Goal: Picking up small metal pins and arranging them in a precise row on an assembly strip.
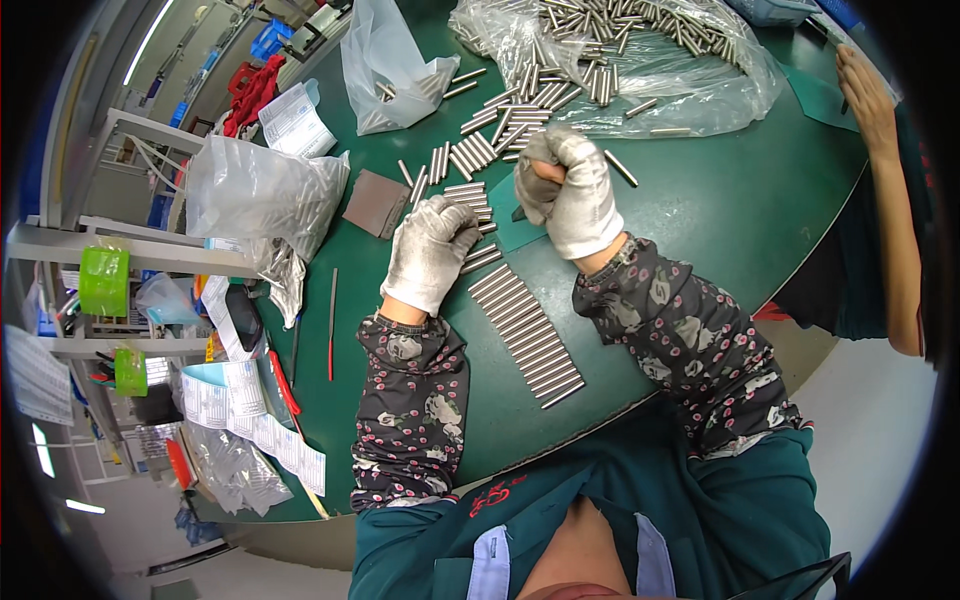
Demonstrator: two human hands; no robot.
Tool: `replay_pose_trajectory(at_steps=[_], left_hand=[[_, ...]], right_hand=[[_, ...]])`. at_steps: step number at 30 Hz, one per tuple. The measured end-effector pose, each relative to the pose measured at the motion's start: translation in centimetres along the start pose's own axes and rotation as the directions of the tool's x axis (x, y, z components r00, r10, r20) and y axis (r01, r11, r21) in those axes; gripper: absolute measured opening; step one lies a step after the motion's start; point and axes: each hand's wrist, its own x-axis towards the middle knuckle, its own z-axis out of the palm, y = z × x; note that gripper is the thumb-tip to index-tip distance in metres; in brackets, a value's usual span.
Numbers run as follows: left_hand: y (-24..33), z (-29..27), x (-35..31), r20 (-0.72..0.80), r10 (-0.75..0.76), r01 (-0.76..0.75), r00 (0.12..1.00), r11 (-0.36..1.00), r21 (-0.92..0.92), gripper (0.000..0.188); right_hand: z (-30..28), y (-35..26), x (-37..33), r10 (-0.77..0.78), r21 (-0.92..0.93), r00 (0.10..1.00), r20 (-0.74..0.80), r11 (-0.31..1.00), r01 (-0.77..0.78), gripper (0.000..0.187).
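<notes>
My left hand (430,255), in a whitish glove, is curled with its fingertips against short metal pins (468,193) on the green table. Whether it grips any of them is hidden. My right hand (575,195), also gloved, is closed in a fist above a flat green sheet (515,232). A small dark tip (517,214) pokes out below its fingers; the rest of that thing is hidden. Between my forearms, a neat column of pins (525,335) lies side by side. More loose pins (520,125) spread beyond my hands.
A clear plastic bag (700,105) heaped with pins lies at the back. Left are a brown square block (376,203), plastic bags (265,190), a thin red-and-grey rod (332,325), red-handled pliers (283,383) and papers (240,395). Another person's hand (868,100) works at far right.
</notes>
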Motion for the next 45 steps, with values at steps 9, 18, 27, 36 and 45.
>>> replay_pose_trajectory(at_steps=[9,18,27,36,45], left_hand=[[2.0,-2.1,0.1,0.141,-0.099,0.097,0.985,0.995,0.018,0.016],[1.3,-1.5,-0.2,0.187,-0.103,0.097,0.977,0.995,0.038,0.013],[1.4,-0.6,0.3,0.051,-0.047,0.041,0.998,0.991,0.128,0.016],[1.2,-0.2,0.3,0.017,0.004,-0.005,1.000,0.996,0.087,0.017],[1.4,-0.3,0.4,0.019,0.016,-0.017,1.000,0.997,0.073,0.016]], right_hand=[[0.1,-1.2,-0.3,0.078,-0.013,0.991,0.111,0.997,-0.077,0.040],[0.1,-1.3,-0.3,0.116,0.035,0.983,0.139,0.992,-0.122,0.041],[0.1,-1.1,-0.4,0.128,0.025,0.984,0.121,0.991,-0.132,0.040],[0.3,0.1,-0.3,0.049,0.097,0.994,0.096,0.994,-0.059,0.039],[0.7,0.9,-0.4,0.056,0.095,0.998,0.011,0.994,-0.057,0.037]])
